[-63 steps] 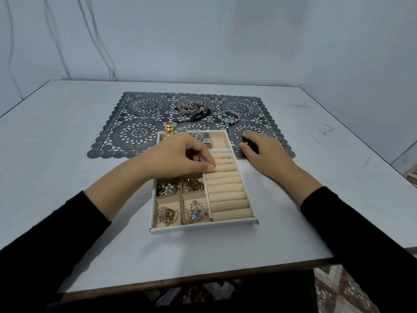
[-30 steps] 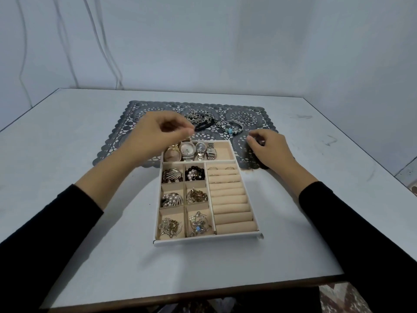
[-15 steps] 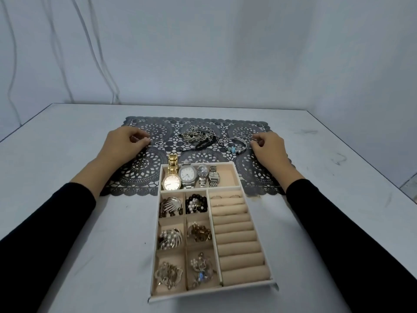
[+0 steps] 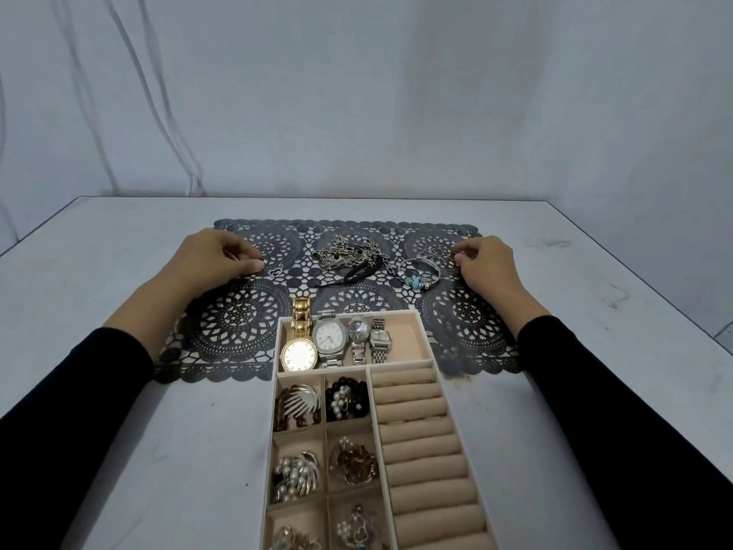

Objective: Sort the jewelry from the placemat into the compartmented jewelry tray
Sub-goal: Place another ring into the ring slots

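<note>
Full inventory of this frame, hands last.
table: 1, white, underneath
placemat: 1, dark grey, table's far half
jewelry tray: 1, beige, near centre, overlapping placemat
watches: 4, one gold, three silver, tray's far compartment
brooches and beads: several, mixed, tray's six small compartments
ring rolls: several, beige, tray's right column
chain pile: 1, silver, placemat centre
bead bracelet: 1, silver-turquoise, right of chains
rings: several, silver, beside right hand
heart pendant: 1, silver, beside left hand
left hand: 1, placemat's left
right hand: 1, placemat's right
</note>
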Tool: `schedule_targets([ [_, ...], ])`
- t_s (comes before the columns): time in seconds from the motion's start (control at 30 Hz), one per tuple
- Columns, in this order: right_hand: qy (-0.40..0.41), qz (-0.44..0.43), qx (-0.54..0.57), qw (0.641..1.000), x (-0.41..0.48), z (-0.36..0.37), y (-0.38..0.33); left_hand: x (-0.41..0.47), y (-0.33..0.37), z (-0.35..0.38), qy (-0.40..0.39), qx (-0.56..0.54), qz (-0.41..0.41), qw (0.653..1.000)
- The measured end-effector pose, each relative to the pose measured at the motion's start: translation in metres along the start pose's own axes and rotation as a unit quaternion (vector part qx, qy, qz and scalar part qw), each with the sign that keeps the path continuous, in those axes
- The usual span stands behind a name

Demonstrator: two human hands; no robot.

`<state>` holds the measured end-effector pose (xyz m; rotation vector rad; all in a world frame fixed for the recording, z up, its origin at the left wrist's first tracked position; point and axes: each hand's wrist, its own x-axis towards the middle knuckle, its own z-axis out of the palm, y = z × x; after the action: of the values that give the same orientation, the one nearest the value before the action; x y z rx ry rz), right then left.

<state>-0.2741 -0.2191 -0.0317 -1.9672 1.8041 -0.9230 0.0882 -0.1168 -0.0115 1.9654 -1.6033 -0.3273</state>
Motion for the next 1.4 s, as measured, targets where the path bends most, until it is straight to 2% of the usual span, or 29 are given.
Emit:
schedule_targets([
  [0.4, -0.098, 0.001, 0.008, 0.995, 0.021, -0.013, 0.004, 0.015, -0.001, -0.004, -0.077, 0.017, 0.0, 0.997],
  [0.7, -0.063, -0.05, 0.05, 0.996, 0.018, -0.005, 0.006, 0.021, 0.002, 0.0, -0.106, 0.051, 0.021, 0.993],
  [1.1, 0.007, -0.061, 0.14, 0.988, 0.008, 0.0, 0.01, 0.004, -0.007, 0.008, -0.019, -0.029, 0.097, 0.995],
  [1.4, -0.002, -0.018, 0.246, 0.969, -0.008, -0.005, 0.002, -0.014, 0.001, 0.011, 0.037, -0.044, 0.113, 0.992],
])
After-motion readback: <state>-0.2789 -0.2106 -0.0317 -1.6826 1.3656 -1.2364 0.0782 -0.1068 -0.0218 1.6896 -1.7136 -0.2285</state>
